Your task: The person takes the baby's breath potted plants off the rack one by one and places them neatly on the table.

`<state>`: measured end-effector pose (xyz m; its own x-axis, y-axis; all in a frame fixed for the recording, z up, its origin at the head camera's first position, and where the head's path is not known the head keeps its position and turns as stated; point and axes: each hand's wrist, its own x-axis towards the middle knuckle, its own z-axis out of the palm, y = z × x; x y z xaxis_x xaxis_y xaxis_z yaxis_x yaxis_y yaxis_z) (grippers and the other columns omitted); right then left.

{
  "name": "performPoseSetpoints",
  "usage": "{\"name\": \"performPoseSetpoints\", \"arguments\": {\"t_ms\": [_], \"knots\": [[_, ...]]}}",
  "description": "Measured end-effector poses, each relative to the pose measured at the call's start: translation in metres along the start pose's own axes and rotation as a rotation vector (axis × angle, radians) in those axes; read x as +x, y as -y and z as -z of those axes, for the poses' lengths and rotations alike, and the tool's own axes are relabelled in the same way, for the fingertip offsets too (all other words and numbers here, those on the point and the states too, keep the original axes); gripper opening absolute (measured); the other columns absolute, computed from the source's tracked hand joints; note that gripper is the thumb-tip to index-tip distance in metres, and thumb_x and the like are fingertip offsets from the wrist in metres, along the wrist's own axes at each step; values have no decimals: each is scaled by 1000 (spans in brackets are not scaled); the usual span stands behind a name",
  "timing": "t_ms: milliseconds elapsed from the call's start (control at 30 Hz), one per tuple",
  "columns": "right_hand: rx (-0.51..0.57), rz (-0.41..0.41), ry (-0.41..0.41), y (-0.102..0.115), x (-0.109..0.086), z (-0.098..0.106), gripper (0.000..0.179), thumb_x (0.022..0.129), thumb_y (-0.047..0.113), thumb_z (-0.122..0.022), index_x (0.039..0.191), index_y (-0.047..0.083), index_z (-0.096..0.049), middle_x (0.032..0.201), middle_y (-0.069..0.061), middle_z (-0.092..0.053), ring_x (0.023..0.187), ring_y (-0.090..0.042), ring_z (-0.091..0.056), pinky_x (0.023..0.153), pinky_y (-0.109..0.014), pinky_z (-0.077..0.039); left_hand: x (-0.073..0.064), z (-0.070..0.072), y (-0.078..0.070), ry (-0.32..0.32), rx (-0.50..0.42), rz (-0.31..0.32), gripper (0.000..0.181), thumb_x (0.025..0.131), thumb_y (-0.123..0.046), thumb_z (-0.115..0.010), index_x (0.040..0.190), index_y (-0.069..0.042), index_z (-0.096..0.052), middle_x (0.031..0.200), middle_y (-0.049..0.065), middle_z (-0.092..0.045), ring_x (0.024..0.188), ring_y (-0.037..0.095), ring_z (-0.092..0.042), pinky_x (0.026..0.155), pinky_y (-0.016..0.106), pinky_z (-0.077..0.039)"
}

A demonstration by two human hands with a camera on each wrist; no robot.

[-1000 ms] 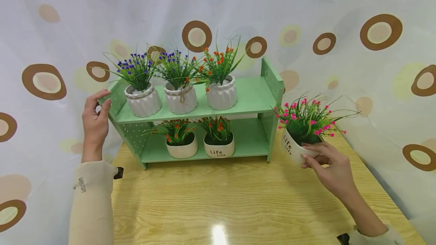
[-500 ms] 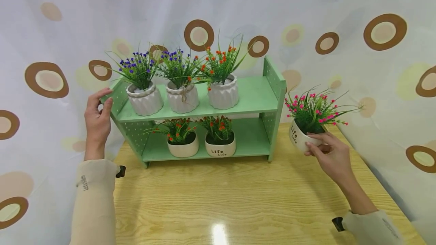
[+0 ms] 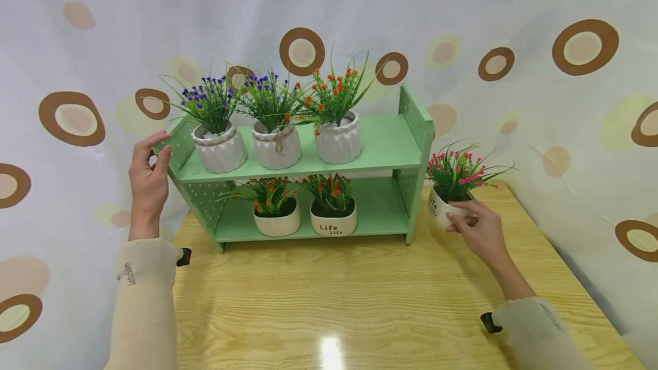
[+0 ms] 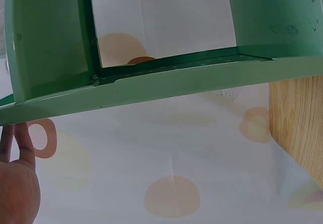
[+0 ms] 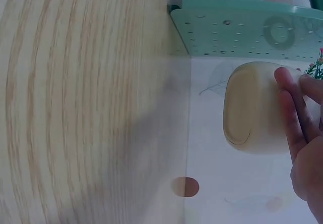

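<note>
In the head view my left hand (image 3: 148, 179) grips the upper left corner of a green two-tier shelf (image 3: 385, 147). The left wrist view shows part of that hand (image 4: 17, 183) against the shelf's side edge (image 4: 166, 85). My right hand (image 3: 480, 233) holds a white oval flowerpot (image 3: 443, 208) with pink flowers (image 3: 462, 170), just right of the shelf. Its "Life" lettering is partly visible. From the right wrist, the pot's bare underside (image 5: 239, 108) shows, raised off the table, with fingers (image 5: 290, 108) along its wall.
On the top tier stand two ribbed white pots with purple flowers (image 3: 220, 150) (image 3: 277, 146) and one with orange flowers (image 3: 338, 139). Two oval pots with orange flowers (image 3: 277, 224) (image 3: 333, 223) sit below. A wooden table (image 3: 308, 296) carries the shelf; a patterned curtain (image 3: 349, 10) hangs behind.
My right hand has carried the pink-flowered pot farther back, first slightly right, then left towards the shelf's right side. My left hand stays on the shelf corner.
</note>
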<state>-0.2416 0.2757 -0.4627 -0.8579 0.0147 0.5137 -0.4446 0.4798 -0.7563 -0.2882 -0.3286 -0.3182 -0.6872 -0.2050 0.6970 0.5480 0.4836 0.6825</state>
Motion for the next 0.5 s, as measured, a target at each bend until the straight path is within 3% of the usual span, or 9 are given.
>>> {"name": "performPoseSetpoints", "arguments": {"t_ms": [267, 500], "knots": [[39, -121, 76, -45, 6, -20, 27, 90, 5, -64, 116, -3, -63, 98, -28, -65, 61, -21, -70, 56, -25, -54, 5, 4, 22, -18, 29, 15, 32, 98, -22, -54, 128, -12, -59, 138, -3, -50, 125, 11, -45, 83, 19, -38], [12, -204, 103, -60, 9, -27, 28, 91, 11, -64, 117, -1, -63, 95, -29, -66, 66, -32, -70, 57, -35, -55, 6, 2, 27, -6, 24, 12, 33, 98, -24, -53, 130, -14, -58, 139, -5, -50, 122, 10, -45, 83, 20, -38]]}}
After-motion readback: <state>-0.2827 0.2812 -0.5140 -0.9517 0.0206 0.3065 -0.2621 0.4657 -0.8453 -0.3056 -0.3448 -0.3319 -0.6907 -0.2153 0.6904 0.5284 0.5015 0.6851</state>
